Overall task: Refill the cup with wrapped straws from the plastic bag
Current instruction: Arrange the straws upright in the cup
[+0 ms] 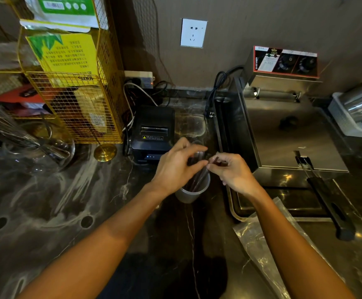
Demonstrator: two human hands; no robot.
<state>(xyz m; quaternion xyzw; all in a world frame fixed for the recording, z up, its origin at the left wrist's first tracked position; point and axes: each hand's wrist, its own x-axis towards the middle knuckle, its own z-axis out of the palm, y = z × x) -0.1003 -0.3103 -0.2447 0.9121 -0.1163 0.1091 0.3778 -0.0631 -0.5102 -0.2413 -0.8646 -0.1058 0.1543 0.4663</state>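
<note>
A translucent plastic cup [191, 193] stands on the dark marble counter at the middle. Several dark wrapped straws [198, 176] stick up out of it, leaning slightly right. My left hand [176, 167] is above the cup with thumb and fingers closed around the straws' upper ends. My right hand [232, 171] is just to the right, its fingertips pinching the straw tops too. The clear plastic bag [259, 242] lies flat on the counter at the lower right, partly under my right forearm; I cannot tell whether anything is in it.
A black receipt printer [152, 131] sits just behind the cup. A steel fryer [283, 130] with a long black handle [328, 199] stands to the right. At left are a yellow wire rack [76, 108] and a glass bowl [33, 152] holding utensils.
</note>
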